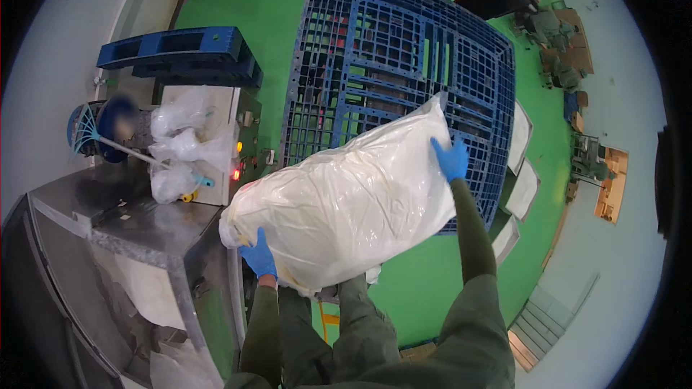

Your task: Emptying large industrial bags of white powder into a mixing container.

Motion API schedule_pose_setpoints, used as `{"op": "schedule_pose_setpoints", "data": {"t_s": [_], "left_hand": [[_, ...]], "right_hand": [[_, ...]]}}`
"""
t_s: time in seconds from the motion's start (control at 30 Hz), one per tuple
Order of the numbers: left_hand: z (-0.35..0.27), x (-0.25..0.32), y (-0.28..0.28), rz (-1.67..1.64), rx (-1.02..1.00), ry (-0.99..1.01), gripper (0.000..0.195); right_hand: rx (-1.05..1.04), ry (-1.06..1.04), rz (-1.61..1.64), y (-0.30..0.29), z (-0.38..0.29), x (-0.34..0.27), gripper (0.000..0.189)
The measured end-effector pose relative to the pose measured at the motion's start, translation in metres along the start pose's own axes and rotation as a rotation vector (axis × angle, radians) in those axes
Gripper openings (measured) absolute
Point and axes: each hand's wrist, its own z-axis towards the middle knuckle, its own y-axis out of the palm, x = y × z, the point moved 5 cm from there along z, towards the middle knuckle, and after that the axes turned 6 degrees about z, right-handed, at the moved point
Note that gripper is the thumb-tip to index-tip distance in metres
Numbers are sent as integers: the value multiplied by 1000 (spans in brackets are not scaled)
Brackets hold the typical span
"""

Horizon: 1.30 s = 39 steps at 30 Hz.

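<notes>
A large, full white plastic sack [346,200] stretches across the space in front of me, its right end higher in the picture than its left. My left hand [259,255], in a blue glove, grips the bunched lower left end. At the far end my right hand [451,158], also gloved in blue, holds the right edge with the thumb on top; the fingers underneath are partly hidden. Behind the sack lies a blue plastic grid pallet [400,38], partly covered by it. I cannot tell whether the sack touches the pallet.
On the left stands a stainless steel machine [157,227] with a control box [230,146] showing lit lamps. Clear plastic bags [186,140] and a long-handled tool [130,148] lie on the box. More blue pallets [178,51] stand behind. White trays [519,189] sit right, on green floor [421,286].
</notes>
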Motion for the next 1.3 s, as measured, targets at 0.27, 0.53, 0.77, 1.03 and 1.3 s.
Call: {"op": "schedule_pose_setpoints", "data": {"t_s": [0.27, 0.53, 0.77, 1.03, 1.3], "left_hand": [[3, 3, 38, -378, 84, -186, 45], [-58, -37, -35, -860, -212, -312, 53], [-145, -99, -146, -1066, -266, -245, 47], [-269, -140, -415, -615, 230, -181, 47], [-377, -259, -639, -704, 644, -459, 29]], "right_hand": [[-384, 172, 368, 102, 99, 37, 71], [-43, 267, 622, -33, -37, 54, 35], [30, 288, 1278, -163, -220, 116, 50], [-346, 208, 1238, -262, -299, 15, 55], [-897, -558, 1076, -369, -383, -354, 31]]}}
